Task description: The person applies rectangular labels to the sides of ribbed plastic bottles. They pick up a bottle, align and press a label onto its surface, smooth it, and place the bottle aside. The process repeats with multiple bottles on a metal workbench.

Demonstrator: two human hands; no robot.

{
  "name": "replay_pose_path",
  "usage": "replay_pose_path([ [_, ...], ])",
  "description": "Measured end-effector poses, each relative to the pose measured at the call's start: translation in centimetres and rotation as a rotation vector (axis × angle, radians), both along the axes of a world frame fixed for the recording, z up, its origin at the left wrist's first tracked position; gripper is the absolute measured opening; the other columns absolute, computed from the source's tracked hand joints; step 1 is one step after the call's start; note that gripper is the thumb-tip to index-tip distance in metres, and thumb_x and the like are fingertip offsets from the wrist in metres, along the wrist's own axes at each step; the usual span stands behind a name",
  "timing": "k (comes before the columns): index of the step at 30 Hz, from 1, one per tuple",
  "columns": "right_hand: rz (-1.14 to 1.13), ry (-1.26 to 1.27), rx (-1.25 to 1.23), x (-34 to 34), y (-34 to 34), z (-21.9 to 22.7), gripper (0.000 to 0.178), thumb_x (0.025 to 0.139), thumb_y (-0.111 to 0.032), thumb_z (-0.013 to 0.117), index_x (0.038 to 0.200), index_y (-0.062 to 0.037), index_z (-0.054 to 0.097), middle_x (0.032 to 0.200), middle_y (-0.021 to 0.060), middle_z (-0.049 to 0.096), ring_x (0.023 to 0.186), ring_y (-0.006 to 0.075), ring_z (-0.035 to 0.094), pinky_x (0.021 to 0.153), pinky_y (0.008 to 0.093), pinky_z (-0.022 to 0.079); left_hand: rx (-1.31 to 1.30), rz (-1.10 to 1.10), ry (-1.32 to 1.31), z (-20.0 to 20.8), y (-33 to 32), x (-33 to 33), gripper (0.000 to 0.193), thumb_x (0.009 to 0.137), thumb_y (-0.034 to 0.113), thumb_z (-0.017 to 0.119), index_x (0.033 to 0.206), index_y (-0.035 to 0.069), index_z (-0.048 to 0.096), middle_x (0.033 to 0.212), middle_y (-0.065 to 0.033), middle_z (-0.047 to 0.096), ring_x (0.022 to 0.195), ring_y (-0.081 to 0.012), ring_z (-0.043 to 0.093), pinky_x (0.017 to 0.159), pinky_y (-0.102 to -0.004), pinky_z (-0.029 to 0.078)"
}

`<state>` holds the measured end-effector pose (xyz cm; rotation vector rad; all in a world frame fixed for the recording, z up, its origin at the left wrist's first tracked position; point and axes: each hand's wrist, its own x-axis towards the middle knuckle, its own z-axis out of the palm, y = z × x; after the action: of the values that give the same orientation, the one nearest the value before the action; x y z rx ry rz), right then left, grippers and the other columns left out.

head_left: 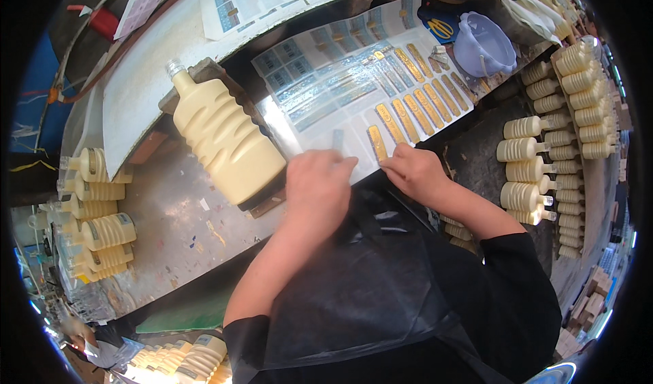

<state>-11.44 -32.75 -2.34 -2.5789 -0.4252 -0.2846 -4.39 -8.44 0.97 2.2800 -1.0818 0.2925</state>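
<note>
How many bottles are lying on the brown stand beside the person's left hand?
1. The cream bottle lies on the brown stand, to the left of the left hand. The stacked bottles at the picture's left are apart from it.

The big bottle blocks the left hand's leftward way. Open counter separates it from stacked bottles.

Steeply down looks the head-worn fisheye, close above the left hand and right hand at mid-frame; the black apron fills the lower centre, the workbench spreads left, everything bowing toward the round dark rim.
</note>
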Motion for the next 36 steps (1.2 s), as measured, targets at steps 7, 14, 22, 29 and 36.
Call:
replay_pose_path([
  [7,-0.113,0.701,1.010,2.3,3.4,4.5,0.033,0.101,-0.007,0.055,0.130,0.0019,0.069,0.098,-0.0003,0.060,0.073,0.0045,0.051,0.064,0.0208,0.043,0.035,0.171,-0.077,1.9,-1.2,0.2,0.032,0.071,0.018,0.081,0.098,0.010,0.068,0.100,-0.0071,0.062,0.091,-0.0282,0.058,0.082,-0.0412,0.043],
  [14,0.062,0.413,0.763,5.1,6.7,7.2,0.038,0.095,-0.008,0.062,0.131,-0.0001,0.067,0.097,0.0093,0.066,0.084,0.0162,0.062,0.077,0.0299,0.050,-0.107,0.358,-0.149,4.3,0.9,1.7,0.017,0.072,0.012,0.080,0.085,0.012,0.069,0.092,-0.0068,0.062,0.085,-0.0279,0.058,0.078,-0.0406,0.043],
  [22,0.142,0.747,0.945,13.2,10.7,7.6,0.007,0.097,-0.008,0.070,0.101,-0.0032,0.072,0.114,0.0011,0.061,0.091,0.0054,0.056,0.077,0.0222,0.046,-0.616,0.514,0.228,6.7,6.8,4.3,0.008,0.084,0.004,0.077,0.088,0.004,0.071,0.091,-0.0050,0.063,0.086,-0.0166,0.059,0.080,-0.0297,0.046],
  [29,0.145,0.677,0.903,19.4,13.7,10.7,0.017,0.099,-0.019,0.070,0.096,-0.0018,0.070,0.086,-0.0016,0.066,0.076,0.0033,0.057,0.066,0.0218,0.046,-0.943,0.702,0.445,5.3,10.6,8.6,0.016,0.092,0.014,0.076,0.090,0.001,0.068,0.090,0.0015,0.060,0.081,-0.0084,0.050,0.076,-0.0249,0.043],
  [36,0.102,0.507,0.753,23.2,16.4,8.3,0.021,0.097,-0.021,0.070,0.095,0.0000,0.068,0.079,-0.0021,0.066,0.073,0.0036,0.057,0.066,0.0228,0.048,-1.149,0.741,0.603,2.7,11.1,11.1,0.019,0.094,0.016,0.077,0.097,0.003,0.063,0.087,0.0038,0.060,0.076,-0.0042,0.051,0.069,-0.0201,0.043],
])
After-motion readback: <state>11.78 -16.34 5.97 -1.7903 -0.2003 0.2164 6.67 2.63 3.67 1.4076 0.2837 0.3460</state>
